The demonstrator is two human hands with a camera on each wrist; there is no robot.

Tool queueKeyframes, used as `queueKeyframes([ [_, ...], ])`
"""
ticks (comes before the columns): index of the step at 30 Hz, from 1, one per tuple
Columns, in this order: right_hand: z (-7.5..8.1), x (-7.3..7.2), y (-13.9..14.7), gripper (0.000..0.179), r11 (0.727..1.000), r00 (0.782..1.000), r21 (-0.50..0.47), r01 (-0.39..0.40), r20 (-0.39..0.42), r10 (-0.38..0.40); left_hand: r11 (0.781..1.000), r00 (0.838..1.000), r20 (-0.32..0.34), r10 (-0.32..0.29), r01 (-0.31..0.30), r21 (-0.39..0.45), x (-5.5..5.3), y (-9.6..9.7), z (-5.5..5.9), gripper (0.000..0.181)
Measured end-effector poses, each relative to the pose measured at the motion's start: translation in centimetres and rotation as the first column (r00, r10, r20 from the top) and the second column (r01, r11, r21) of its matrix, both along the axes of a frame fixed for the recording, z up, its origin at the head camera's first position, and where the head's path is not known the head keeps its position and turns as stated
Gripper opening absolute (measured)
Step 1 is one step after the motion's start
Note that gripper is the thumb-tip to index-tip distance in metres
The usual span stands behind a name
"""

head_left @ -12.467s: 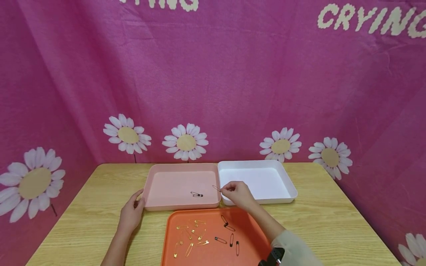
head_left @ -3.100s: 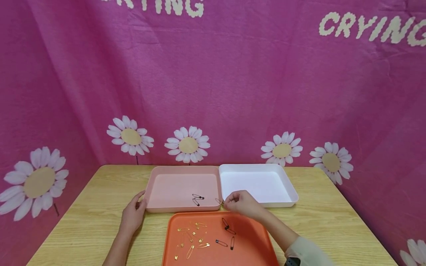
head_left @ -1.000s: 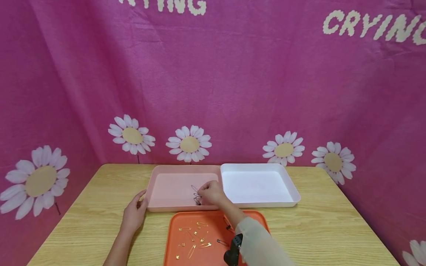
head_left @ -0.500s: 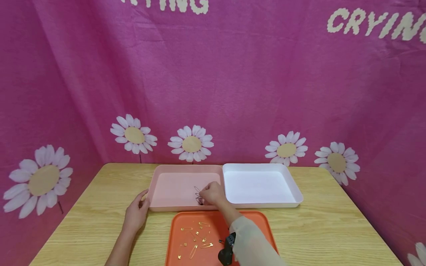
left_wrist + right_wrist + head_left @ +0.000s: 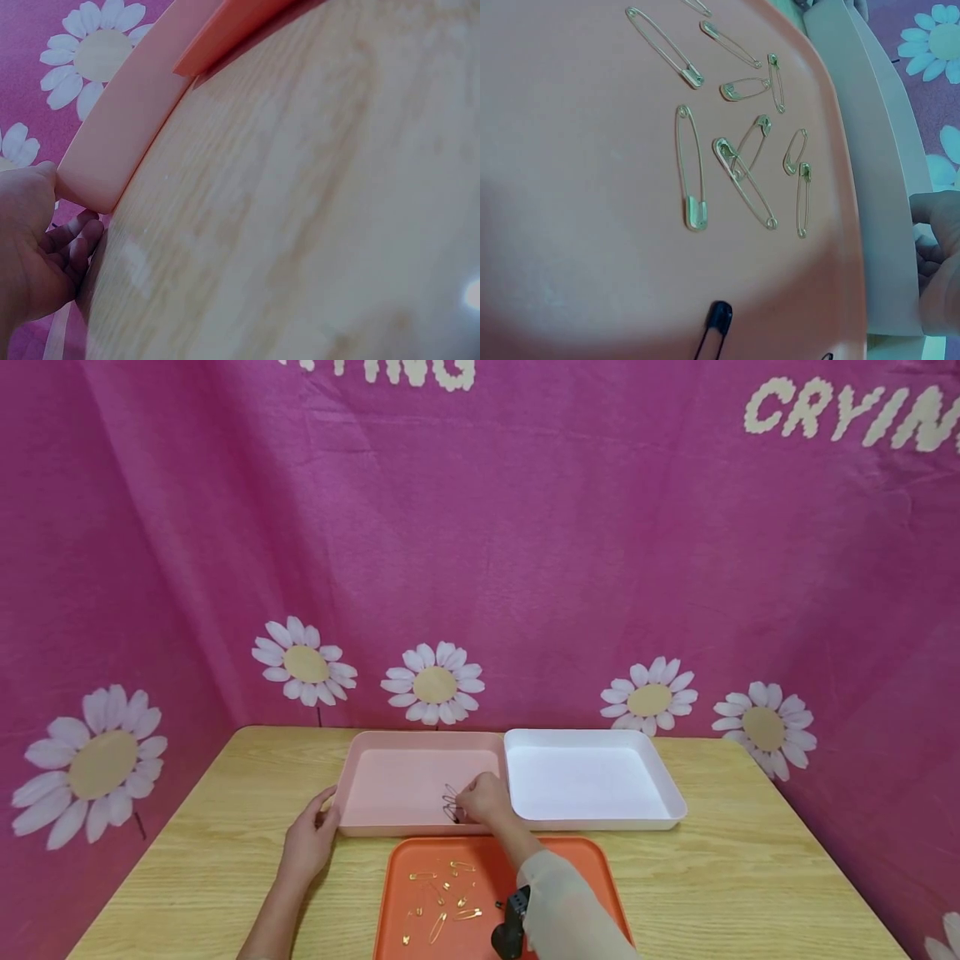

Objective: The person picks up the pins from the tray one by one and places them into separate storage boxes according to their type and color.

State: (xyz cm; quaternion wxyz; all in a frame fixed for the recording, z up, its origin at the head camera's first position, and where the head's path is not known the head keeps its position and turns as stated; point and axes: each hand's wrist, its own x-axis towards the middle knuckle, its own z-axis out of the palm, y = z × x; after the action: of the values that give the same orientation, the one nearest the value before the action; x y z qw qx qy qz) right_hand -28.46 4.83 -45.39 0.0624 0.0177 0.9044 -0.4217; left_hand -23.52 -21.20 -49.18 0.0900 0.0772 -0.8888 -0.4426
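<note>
My right hand [image 5: 483, 799] is low inside the pink tray [image 5: 397, 777], pinching a dark safety pin [image 5: 450, 790] between thumb and fingertips. Other black safety pins [image 5: 452, 812] lie right beside those fingertips, overlapping the pinched pin in the head view. My left hand [image 5: 309, 839] rests against the left end of the pink tray, thumb at its front corner and loosely bent fingers [image 5: 75, 240] along the outer wall. On the orange tray [image 5: 397, 852] several gold safety pins [image 5: 694, 169] are spread out. A black safety pin [image 5: 718, 319] lies there too, mostly hidden by my right forearm in the head view.
A white tray [image 5: 592, 781] stands right of the pink one, their sides meeting. The orange tray sits in front of both on the wooden table [image 5: 720, 877]. Behind the table hangs a pink daisy-print cloth [image 5: 525, 552]. A black wrist camera [image 5: 512, 922] hangs under my right sleeve.
Since the oldest frame, black pins have left the orange tray and more lie in the pink tray. My right hand has brought a pin leftward into the pink tray; the left hand stays put.
</note>
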Motion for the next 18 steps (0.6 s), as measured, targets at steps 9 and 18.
queueKeyframes([
  [9,-0.01,0.07,0.13,0.013,0.997,1.000,-0.073,-0.012,-0.011,0.011,1.000,1.000,0.009,-0.007,0.007,0.002,-0.08,0.00,-0.10,0.042],
  [18,0.42,0.00,0.53,0.013,0.985,0.988,-0.125,-0.116,-0.119,0.101,1.000,1.000,0.017,-0.014,0.014,0.004,0.02,-0.13,-0.05,0.043],
])
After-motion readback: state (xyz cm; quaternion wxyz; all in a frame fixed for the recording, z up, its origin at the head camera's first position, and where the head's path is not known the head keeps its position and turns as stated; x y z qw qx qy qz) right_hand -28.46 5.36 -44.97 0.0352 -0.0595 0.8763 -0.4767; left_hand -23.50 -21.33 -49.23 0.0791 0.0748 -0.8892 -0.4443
